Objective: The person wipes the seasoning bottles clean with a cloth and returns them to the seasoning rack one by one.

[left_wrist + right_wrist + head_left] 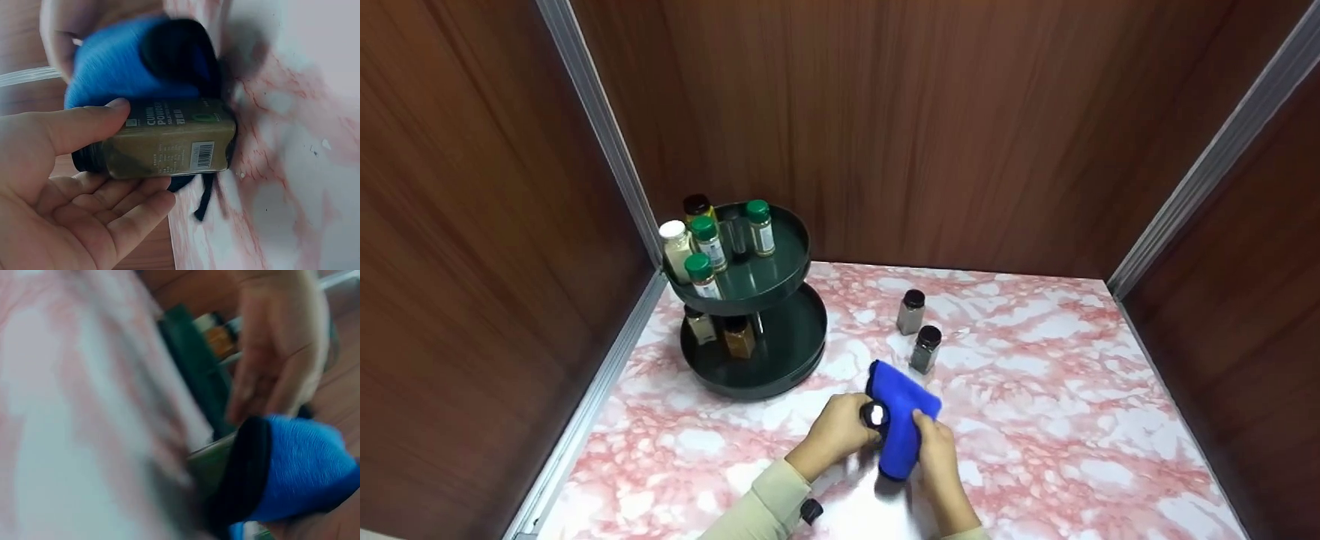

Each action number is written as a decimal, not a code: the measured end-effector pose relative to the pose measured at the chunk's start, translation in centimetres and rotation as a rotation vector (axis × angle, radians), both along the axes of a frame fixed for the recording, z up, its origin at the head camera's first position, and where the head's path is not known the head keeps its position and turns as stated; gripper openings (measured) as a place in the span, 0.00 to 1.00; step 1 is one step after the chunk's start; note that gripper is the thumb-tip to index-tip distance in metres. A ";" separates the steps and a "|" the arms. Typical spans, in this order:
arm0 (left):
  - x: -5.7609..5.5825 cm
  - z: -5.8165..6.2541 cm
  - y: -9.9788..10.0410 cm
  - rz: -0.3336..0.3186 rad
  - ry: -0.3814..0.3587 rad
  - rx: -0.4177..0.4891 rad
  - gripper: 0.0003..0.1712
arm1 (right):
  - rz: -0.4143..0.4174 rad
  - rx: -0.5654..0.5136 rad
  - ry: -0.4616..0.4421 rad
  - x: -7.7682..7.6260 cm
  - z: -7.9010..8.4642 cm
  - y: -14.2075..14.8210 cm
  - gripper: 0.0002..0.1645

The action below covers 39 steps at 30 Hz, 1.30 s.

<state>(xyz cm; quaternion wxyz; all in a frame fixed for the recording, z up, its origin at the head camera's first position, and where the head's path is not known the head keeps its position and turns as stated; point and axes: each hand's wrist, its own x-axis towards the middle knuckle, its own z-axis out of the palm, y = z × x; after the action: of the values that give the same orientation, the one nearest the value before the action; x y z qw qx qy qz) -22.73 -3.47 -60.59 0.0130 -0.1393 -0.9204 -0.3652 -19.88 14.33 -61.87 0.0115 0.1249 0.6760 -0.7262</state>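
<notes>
My left hand [838, 429] holds a cumin powder jar [174, 147] between thumb and fingers; from above mostly its black cap [874, 415] shows. Printed text and a barcode face the left wrist camera. In my right hand [937, 452] is a blue cloth [903, 424] with black edging, pinched with the thumb on top. The cloth [112, 62] lies against the far side of the jar in the left wrist view. Blur covers much of the right wrist view, where the cloth [304, 467] hides part of the jar.
A dark green two-tier round rack [780, 281] stands at the back left, with several spice bottles on both tiers. Two black-capped jars, one grey [911, 313] and one darker [925, 351], stand beyond the cloth. Something black [811, 511] sits beside the left sleeve. Brown panels [840, 135] enclose the marbled table.
</notes>
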 end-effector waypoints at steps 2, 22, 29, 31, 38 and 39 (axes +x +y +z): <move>-0.1 0.0 -0.1 -0.005 0.019 -0.005 0.17 | -0.017 0.023 0.045 0.4 1.3 0.1 0.26; -0.2 -0.4 -0.4 -0.014 -0.028 0.029 0.17 | 0.083 0.043 0.045 0.6 1.9 0.9 0.23; -0.3 -0.5 -0.4 -0.025 0.063 0.007 0.11 | 0.086 -0.064 0.195 -0.1 2.0 -0.4 0.22; -0.3 -0.7 -0.2 -0.027 0.065 -0.007 0.12 | 0.074 -0.075 0.180 -0.6 0.6 -0.8 0.22; -0.1 -1.0 -0.2 -0.035 0.014 0.008 0.21 | 0.035 -0.102 -0.001 -1.1 -2.9 -0.3 0.26; -0.1 -1.1 -0.3 -0.035 0.012 0.013 0.22 | 0.045 -0.103 -0.008 -1.0 -3.0 -0.1 0.27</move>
<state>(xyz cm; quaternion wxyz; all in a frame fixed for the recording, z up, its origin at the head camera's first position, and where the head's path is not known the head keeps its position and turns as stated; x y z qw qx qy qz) -22.84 -3.73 -61.70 0.0129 -0.1572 -0.9153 -0.3705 -20.90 14.19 -64.88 0.0369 0.1115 0.6405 -0.7590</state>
